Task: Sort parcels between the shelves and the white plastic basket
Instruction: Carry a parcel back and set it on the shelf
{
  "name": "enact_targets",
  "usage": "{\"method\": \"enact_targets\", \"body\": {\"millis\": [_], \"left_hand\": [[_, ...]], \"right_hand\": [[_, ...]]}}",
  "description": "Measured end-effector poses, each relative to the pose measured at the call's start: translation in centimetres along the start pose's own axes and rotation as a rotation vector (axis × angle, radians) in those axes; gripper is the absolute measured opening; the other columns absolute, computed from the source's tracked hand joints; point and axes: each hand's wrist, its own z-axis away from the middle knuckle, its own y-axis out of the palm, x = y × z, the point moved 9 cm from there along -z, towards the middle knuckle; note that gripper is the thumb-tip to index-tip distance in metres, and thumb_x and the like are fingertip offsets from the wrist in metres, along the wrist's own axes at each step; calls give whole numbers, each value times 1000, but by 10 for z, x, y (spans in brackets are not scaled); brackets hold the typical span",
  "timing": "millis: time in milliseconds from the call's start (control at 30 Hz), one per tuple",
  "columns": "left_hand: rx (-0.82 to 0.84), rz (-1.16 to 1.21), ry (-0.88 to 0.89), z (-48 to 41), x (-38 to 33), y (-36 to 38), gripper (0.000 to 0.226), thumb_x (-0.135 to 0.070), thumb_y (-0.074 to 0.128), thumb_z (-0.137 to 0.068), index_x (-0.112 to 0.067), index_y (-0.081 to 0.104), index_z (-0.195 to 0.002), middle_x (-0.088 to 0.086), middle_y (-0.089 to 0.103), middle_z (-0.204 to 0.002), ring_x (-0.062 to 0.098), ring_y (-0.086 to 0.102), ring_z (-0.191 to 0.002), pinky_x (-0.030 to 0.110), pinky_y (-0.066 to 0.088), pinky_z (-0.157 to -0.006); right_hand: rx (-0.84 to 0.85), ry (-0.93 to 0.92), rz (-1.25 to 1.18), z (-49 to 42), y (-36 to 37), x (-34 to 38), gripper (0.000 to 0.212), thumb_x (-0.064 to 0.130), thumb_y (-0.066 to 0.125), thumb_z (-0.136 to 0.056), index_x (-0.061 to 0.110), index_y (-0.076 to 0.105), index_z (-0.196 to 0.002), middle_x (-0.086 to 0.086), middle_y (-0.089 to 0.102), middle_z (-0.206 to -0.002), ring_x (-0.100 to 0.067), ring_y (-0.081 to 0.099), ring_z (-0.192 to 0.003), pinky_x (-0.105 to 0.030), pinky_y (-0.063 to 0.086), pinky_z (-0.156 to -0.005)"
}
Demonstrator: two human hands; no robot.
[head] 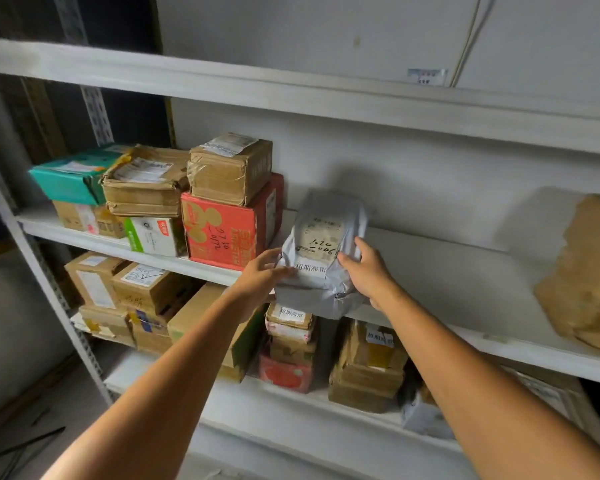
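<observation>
A grey plastic-wrapped parcel [321, 251] with a white label and handwritten numbers lies on the middle shelf [465, 271], its near end hanging over the shelf's front edge. My left hand [262, 275] touches its left side with fingers spread and nearly straight. My right hand [369, 271] grips its right side, thumb on top. The white plastic basket is not in view.
Left of the parcel stands a red carton [229, 230] with brown boxes [229, 168] stacked on and beside it, plus a teal box [73, 178]. A crumpled brown paper parcel [586, 271] sits at the shelf's right. The lower shelf [291, 403] holds several cartons.
</observation>
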Motion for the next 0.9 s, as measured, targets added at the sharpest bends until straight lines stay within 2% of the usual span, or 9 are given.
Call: {"method": "enact_targets", "body": {"millis": [100,167,233,367,467,533,633,767,900], "left_hand": [[7,14,-17,11,11,3,56,-23,70,-86,-32,48,-137,0,57,-128,20,63,-106,42,54,-89],[0,11,-37,19,18,4,55,-36,68,-87,-38,46,-137,4,56,-131,24,59,-112,46,52,-90],[0,16,-56,27,24,8,53,-47,69,-84,-44,49,-133,3,61,-125,27,61,-112,49,56,-83],[-2,13,-63,43,35,22,25,-42,68,-87,-42,64,-112,-2,75,-97,22,73,-88,59,56,-77],[-24,28,-62,57,43,29,25,-35,63,-92,-36,62,-117,3,74,-103,25,72,-89,59,56,-79],[-49,46,-60,69,46,32,29,-30,62,-94,-30,60,-123,6,73,-108,28,71,-94,61,55,-81],[-109,84,-53,90,48,36,23,-25,60,-95,-30,63,-118,7,73,-107,29,71,-95,57,57,-78],[-252,95,-21,123,51,38,27,-24,63,-93,-31,62,-119,6,74,-106,24,73,-88,39,60,-63],[-416,86,-27,164,61,41,32,-28,65,-92,-34,59,-123,2,73,-108,18,73,-84,35,58,-58]], "right_hand": [[-34,11,-68,23,-4,-10,72,28,60,-96,26,19,-155,-7,32,-156,-26,47,-132,-41,56,-89],[-27,29,-113,37,-7,-19,79,29,63,-94,30,13,-156,-4,30,-159,-26,41,-138,-48,49,-100],[-1,44,-165,49,-7,-28,78,27,66,-92,28,19,-154,-2,42,-152,-23,50,-130,-48,50,-99],[60,46,-220,68,-4,-43,53,19,69,-91,24,48,-139,17,63,-108,4,62,-87,-18,53,-69],[129,43,-248,76,-1,-52,31,15,69,-90,38,60,-108,7,70,-110,-5,68,-92,-24,57,-74],[168,29,-256,80,0,-55,31,14,69,-90,40,60,-103,8,71,-110,-5,70,-92,-24,58,-74],[219,-11,-281,84,2,-61,36,12,69,-90,42,58,-107,16,68,-104,7,67,-85,-14,54,-65],[289,-80,-281,93,10,-66,57,16,69,-90,25,46,-142,33,49,-93,14,52,-77,-4,44,-51],[413,-129,-334,112,18,-66,51,13,69,-89,27,51,-135,25,60,-98,8,63,-85,-9,51,-58]]}}
